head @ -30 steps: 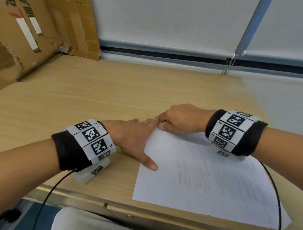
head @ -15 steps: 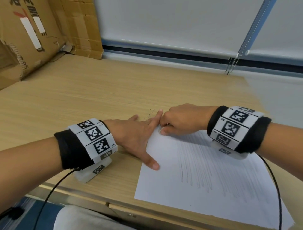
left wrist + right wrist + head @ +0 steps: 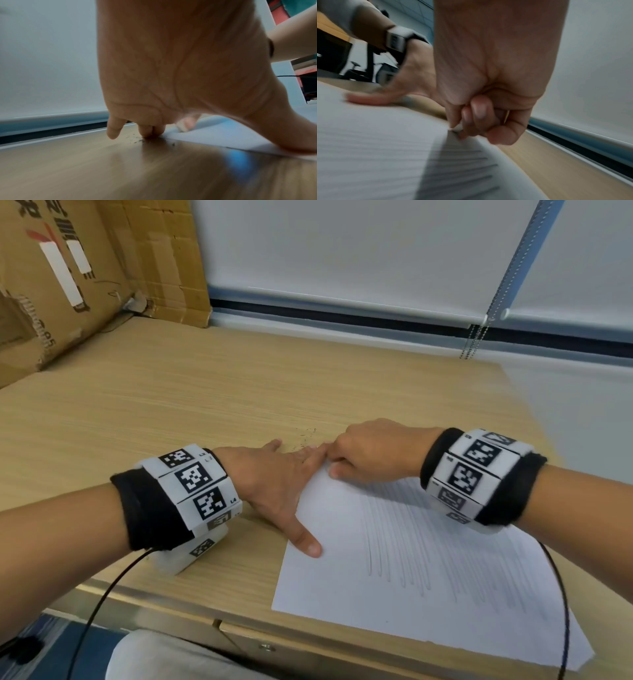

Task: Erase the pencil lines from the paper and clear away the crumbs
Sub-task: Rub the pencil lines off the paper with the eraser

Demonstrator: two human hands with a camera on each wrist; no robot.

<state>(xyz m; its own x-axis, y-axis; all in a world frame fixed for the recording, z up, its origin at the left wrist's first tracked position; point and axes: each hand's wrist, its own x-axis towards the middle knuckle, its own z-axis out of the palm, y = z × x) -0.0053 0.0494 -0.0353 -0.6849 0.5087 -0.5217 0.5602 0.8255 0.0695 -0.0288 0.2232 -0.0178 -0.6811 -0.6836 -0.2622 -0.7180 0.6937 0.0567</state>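
Note:
A white sheet of paper [image 3: 394, 570] with several long pencil lines [image 3: 428, 542] lies on the wooden desk [image 3: 205, 405]. My left hand [image 3: 277, 484] lies flat with spread fingers, its thumb [image 3: 305, 542] pressing the sheet's left edge and its fingertips near the far corner. My right hand [image 3: 373, 451] is curled at that far corner and pinches a small white eraser [image 3: 458, 127] against the paper [image 3: 368, 142]. In the left wrist view the eraser [image 3: 182, 127] shows behind my left hand [image 3: 180, 74]. Dark crumbs [image 3: 305, 438] are scattered on the desk just beyond the fingers, also the crumbs [image 3: 137, 140] by my fingertips.
Cardboard boxes [image 3: 85, 275] stand at the desk's far left. A window blind with a bead chain [image 3: 476, 340] runs along the back. The desk's near edge [image 3: 239, 631] lies below the paper. Cables [image 3: 561, 594] hang from both wrist bands.
My right hand with the eraser has shifted slightly back and forth at the paper's far corner. My left hand stays pressed on the sheet.

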